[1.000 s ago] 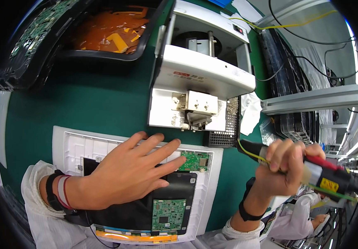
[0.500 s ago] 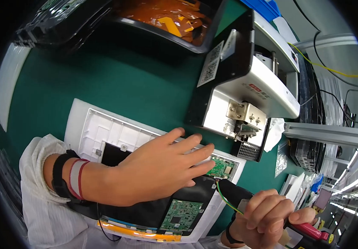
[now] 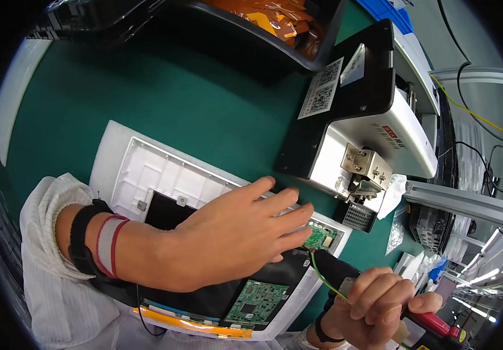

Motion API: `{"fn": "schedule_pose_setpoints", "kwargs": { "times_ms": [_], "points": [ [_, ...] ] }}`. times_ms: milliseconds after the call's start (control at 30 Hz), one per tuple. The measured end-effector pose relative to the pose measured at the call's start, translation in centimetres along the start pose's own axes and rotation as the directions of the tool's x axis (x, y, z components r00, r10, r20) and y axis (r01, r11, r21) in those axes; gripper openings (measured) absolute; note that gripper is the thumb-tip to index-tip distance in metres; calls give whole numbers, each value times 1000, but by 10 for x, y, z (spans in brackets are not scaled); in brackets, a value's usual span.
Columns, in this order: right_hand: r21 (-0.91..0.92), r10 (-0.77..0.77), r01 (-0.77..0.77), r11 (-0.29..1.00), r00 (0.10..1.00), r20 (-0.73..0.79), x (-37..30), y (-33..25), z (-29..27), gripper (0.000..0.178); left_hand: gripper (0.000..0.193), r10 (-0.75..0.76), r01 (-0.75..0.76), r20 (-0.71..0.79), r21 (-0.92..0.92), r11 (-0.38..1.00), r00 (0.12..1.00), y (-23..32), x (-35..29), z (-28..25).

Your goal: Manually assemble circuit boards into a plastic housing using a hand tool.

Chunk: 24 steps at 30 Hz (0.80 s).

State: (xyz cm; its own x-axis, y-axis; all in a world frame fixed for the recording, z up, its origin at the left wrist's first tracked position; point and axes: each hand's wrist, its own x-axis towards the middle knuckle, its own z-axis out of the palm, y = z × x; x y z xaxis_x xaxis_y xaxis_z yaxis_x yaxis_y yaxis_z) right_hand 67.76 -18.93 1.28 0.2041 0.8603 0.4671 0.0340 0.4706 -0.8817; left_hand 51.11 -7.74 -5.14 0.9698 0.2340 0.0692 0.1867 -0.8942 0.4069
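Observation:
My left hand (image 3: 234,233) lies across a white plastic display housing (image 3: 146,160), fingers stretched toward the upper right and apart. Its fingertips are close to a small green circuit board (image 3: 324,236) in the housing's right corner. From that board a green and yellow cable (image 3: 324,280) runs down to my right hand (image 3: 377,300), which is closed around it. What else the right fingers enclose is hidden. Just beside the right thumb is a red and black tool (image 3: 438,326), partly cut off; whether the hand touches it I cannot tell. A larger green board (image 3: 257,302) sits on the black sheet below.
Beyond the housing stands a black and silver bench machine (image 3: 345,128) on the green mat (image 3: 164,87). A black bin (image 3: 263,38) at the back holds orange film pieces. An orange strip (image 3: 193,324) lines the housing's near edge. White crumpled paper (image 3: 392,195) lies right of the machine.
The view has shifted slightly, so the machine and bin appear further right. Both hands keep nearly the same pose, and the cable stays in my right hand.

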Motion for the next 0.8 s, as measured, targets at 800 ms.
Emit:
{"fn": "schedule_pose_setpoints", "kwargs": {
  "times_ms": [800],
  "points": [
    [-58,46,-45,997,999,29,3,6,8,21,50,5,-6,18,41,999,1000,-4,-2,8]
  ]
}}
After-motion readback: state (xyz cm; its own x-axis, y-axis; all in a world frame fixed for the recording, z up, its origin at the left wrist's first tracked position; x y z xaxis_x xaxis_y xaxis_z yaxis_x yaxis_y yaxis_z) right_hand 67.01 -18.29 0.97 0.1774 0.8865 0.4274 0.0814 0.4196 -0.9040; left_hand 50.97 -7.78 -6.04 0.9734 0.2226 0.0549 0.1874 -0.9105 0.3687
